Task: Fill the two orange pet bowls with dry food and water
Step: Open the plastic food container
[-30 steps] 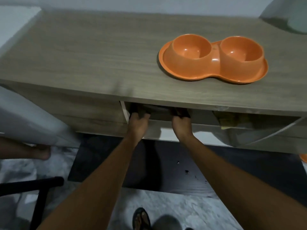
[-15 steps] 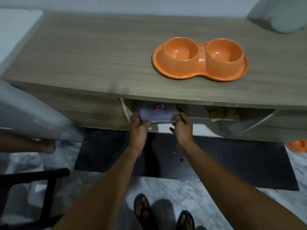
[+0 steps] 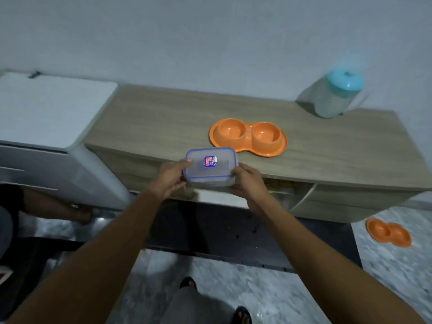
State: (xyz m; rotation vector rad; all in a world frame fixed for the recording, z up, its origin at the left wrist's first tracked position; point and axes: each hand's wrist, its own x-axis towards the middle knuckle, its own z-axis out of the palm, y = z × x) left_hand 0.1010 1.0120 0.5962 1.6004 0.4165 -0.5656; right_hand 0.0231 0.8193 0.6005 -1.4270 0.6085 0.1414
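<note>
A: Both forearms reach forward. The left hand (image 3: 171, 177) and right hand (image 3: 248, 181) hold a clear rectangular plastic container with a blue-rimmed lid (image 3: 211, 167) between them, over the front edge of the wooden cabinet top (image 3: 327, 146).

B: Contents?

A: Hard to make out; the walls are cloudy.

B: Grip?

A: Fingers curled round each short end, thumbs on the lid. The orange double pet bowl (image 3: 248, 136) sits empty just behind; a blue-lidded jar (image 3: 336, 97) stands well right.
</note>
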